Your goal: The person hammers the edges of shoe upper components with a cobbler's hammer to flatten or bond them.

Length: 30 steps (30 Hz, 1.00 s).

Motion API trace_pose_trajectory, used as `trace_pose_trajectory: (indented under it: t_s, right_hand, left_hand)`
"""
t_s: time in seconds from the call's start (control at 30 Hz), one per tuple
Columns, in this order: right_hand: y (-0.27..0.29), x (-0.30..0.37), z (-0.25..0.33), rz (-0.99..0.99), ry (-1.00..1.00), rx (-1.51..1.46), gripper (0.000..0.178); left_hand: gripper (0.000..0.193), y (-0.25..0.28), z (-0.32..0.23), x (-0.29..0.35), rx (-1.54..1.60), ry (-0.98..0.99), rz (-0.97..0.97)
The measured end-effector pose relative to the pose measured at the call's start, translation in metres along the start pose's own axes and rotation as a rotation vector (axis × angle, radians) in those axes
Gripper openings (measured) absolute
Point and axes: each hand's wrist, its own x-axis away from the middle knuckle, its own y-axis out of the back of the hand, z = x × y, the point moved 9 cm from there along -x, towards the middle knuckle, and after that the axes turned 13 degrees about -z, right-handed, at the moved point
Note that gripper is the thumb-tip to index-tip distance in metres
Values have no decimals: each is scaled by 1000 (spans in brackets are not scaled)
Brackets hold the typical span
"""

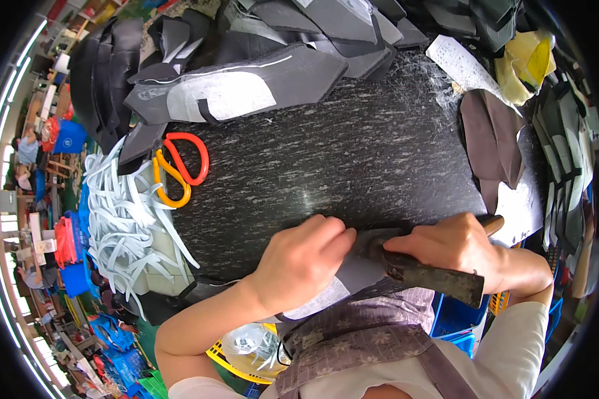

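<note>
One hammer (442,282) sits in the right hand (456,241), left hand (305,259) on grey sheeting (364,272).

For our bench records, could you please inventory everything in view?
table: 1, black, centre
cut panel: 1, grey, under hands
hammer: 1, dark, right hand
scissors: 1 pair, red and orange handles, left
strips: many, pale, left
stacked pieces: many, black and grey, far side
cutout: at least 1, brown, right
papers: apparently 2, white, right
crumpled wrapping: 1, yellow, upper right
baskets: 2, yellow, below table
crates: several, blue, background
co-workers: several, colours unclear, left
apron: 1, purple-brown, worn
left hand: 1, bare, on panel
right hand: 1, bare, around hammer
</note>
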Motion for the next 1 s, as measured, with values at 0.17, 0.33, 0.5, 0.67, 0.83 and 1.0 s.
trace_pose_trajectory:
  t_s: [0.17,0.33,0.5,0.67,0.83,1.0]
  right_hand:
    - [20,-16,-2,-142,-40,-11,37]
    - [9,-28,-3,-106,-37,8,33]
    - [-2,-26,-4,-13,-81,9,35]
    - [-4,-21,-5,-35,-36,22,39]
    - [1,-34,4,-26,-20,14,43]
    - [-8,-28,3,43,14,59,43]
  left_hand:
    - [32,-4,-20,2,-208,-259,-22]
    - [29,-9,-24,10,-322,-350,-15]
    - [24,3,-9,2,-211,-130,-47]
    - [22,16,4,7,-20,30,-80]
    - [23,-2,-31,19,-310,-173,39]
    - [25,21,23,32,147,292,19]
